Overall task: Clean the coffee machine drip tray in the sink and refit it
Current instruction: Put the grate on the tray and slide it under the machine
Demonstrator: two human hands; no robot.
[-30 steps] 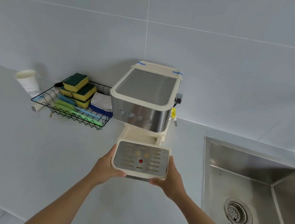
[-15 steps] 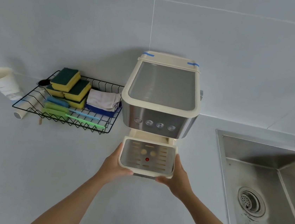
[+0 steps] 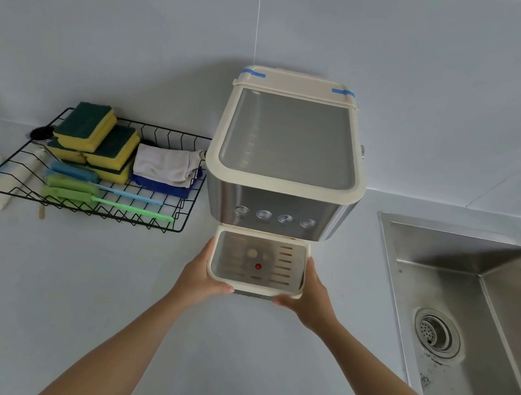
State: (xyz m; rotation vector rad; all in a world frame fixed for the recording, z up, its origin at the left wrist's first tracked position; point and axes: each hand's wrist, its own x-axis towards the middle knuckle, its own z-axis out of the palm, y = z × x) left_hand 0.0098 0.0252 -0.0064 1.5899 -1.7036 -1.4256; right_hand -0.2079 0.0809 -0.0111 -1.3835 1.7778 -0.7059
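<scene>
I have the drip tray [image 3: 258, 266] clamped between both hands at the centre of the frame: my left hand [image 3: 200, 276] wraps its left edge with the thumb hooked under the front corner, and my right hand [image 3: 313, 296] does the same on the right edge. A second ago the tray sat clear of the coffee machine [image 3: 284, 158], out over the counter [image 3: 79, 290] with open space behind it; half a second ago it was closing on the base; now its back edge is tucked right under the steel front panel with the four round buttons, and most of the slotted grate is in the machine's shadow. I judge that to mean I am on the refit, with the tray nearly seated, though I cannot tell from here whether it has gone fully home or still stands a little proud at the front. The red float in the grate is in plain sight and the tray looks level. The sink [image 3: 457, 284] lies at the right of the frame, well apart from the tray, with its drain strainer showing. At the left, the wire rack [image 3: 159, 221] with sponges, cloth and brushes is beside the machine and out of my way. What remains, I think, is a straight final push, kept square so the tray does not bind on one side.
</scene>
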